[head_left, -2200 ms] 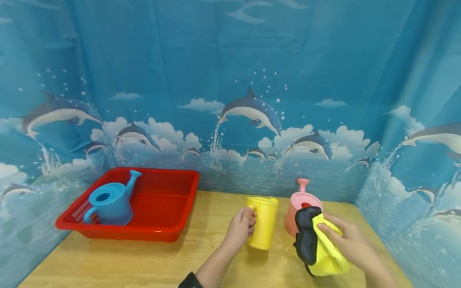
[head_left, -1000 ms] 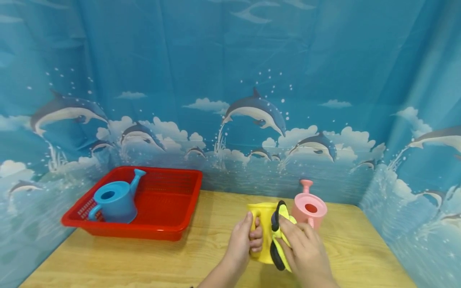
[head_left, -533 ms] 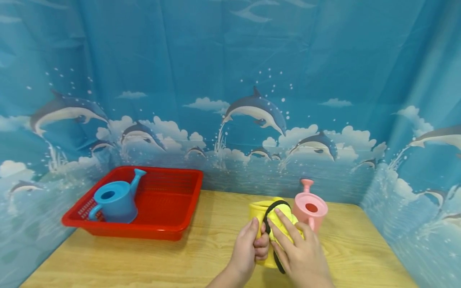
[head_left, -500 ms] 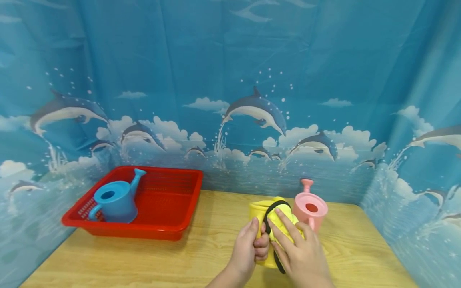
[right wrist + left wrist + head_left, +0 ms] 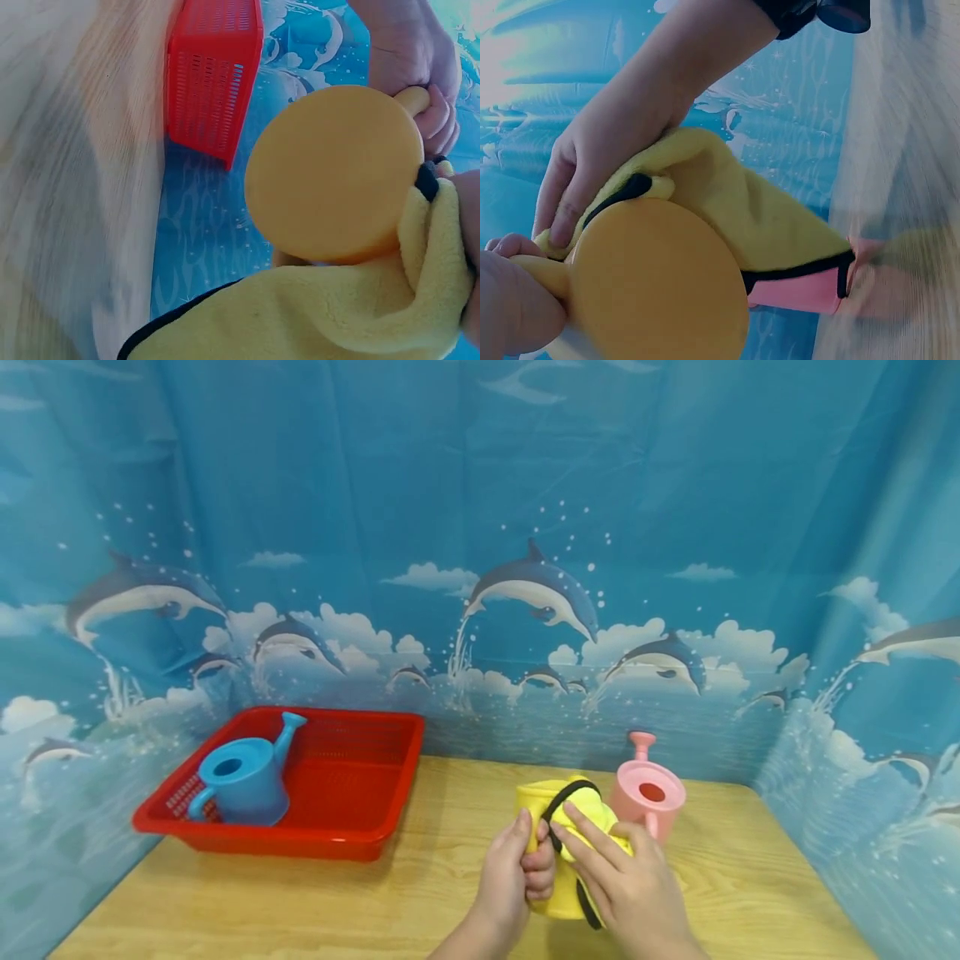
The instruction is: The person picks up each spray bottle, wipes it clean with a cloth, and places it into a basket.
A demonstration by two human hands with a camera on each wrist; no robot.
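Note:
A yellow pitcher [image 5: 530, 797] is held above the table, its round base [image 5: 660, 277] facing the left wrist camera. My left hand [image 5: 507, 877] grips its handle, with the fingers curled round it. Against the pitcher's right side my right hand [image 5: 626, 877] presses a yellow cloth with black edging [image 5: 592, 814], its fingers fairly straight over the cloth. In the right wrist view the cloth [image 5: 315, 307] hangs beside the pitcher's base [image 5: 334, 172]. Just behind the right hand stands a pink watering can [image 5: 660, 777].
At the left of the table [image 5: 442, 827] a red basket [image 5: 352, 835] holds a blue watering can [image 5: 251, 785]. A blue curtain with dolphins [image 5: 405, 485] surrounds the table's back and sides.
The right hand has brought the cloth leftwards from near the pink watering can onto the pitcher and spread its fingers over it. The left hand keeps its grip, and the pitcher sits slightly lower.

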